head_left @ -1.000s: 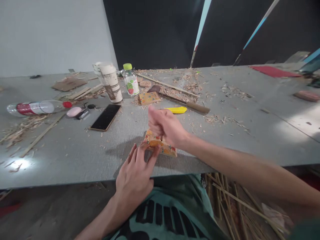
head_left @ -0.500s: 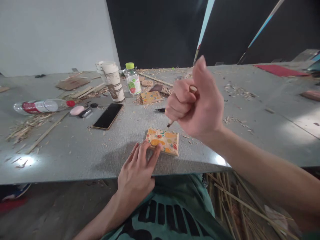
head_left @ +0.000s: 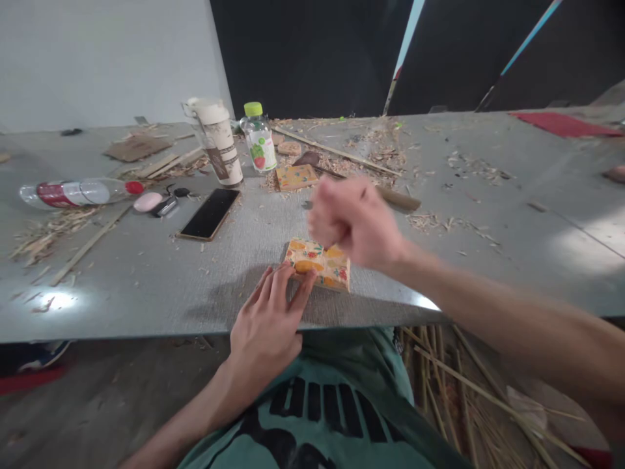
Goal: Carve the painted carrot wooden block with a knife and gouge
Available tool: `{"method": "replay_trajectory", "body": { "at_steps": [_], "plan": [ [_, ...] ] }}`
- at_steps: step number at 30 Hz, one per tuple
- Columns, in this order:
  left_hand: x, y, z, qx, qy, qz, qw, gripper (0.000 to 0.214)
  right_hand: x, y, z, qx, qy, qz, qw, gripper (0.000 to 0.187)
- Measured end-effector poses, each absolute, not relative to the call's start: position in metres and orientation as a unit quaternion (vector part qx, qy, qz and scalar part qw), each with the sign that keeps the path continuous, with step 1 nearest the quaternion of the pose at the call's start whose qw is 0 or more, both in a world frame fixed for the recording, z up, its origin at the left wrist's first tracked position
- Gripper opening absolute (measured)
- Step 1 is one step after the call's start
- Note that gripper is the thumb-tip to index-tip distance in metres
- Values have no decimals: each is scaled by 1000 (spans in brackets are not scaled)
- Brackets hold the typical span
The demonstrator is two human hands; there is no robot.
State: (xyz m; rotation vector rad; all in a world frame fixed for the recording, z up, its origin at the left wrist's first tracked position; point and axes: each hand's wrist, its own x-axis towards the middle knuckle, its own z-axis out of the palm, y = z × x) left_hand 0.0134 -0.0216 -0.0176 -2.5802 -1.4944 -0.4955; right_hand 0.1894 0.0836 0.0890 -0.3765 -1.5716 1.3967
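A small square tile (head_left: 325, 260) printed with orange and red fruit lies near the front edge of the grey table (head_left: 146, 286). My left hand (head_left: 266, 326) rests at the tile's left edge, fingers stretched flat with the tips on it. My right hand (head_left: 356, 225) is a closed fist just above the tile's far side, smeared by motion. What the fist holds does not show.
Behind the tile lie a black phone (head_left: 209, 213), a paper cup (head_left: 217, 143), a green-capped bottle (head_left: 258, 140), a second printed tile (head_left: 295, 176) and a wooden-handled blade (head_left: 395, 198). A clear bottle (head_left: 78, 192) lies at the left among shavings. Bamboo sticks (head_left: 463, 391) are piled under the table.
My right fist rose high with a thin dark-tipped stick in it, then came back down over the tile. My left hand stayed at the tile's edge.
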Motion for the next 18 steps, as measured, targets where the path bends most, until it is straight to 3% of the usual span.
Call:
{"method": "replay_trajectory", "body": {
  "at_steps": [3,7,10,13,14,16,18],
  "plan": [
    [13,-21,-17,-852,-495,-160,59,99,189,83,84,-174,-606,592,503,72],
    [14,-19,-15,-857,-492,-141,57,99,187,87,60,-165,-635,600,459,71],
    [12,-18,-13,-863,-487,-128,45,102,197,102,61,-140,-683,548,462,67],
    [4,-10,-1,-870,-479,-114,27,107,218,130,83,-248,-736,382,500,55],
    [0,-4,6,-877,-469,-104,18,106,226,142,89,-304,-763,291,491,45],
    [-8,17,27,-895,-442,-64,-3,101,240,169,94,-418,-795,107,426,7],
    [-13,52,53,-901,-431,-23,-32,86,248,199,90,-528,-796,-26,293,26]
  ]
}}
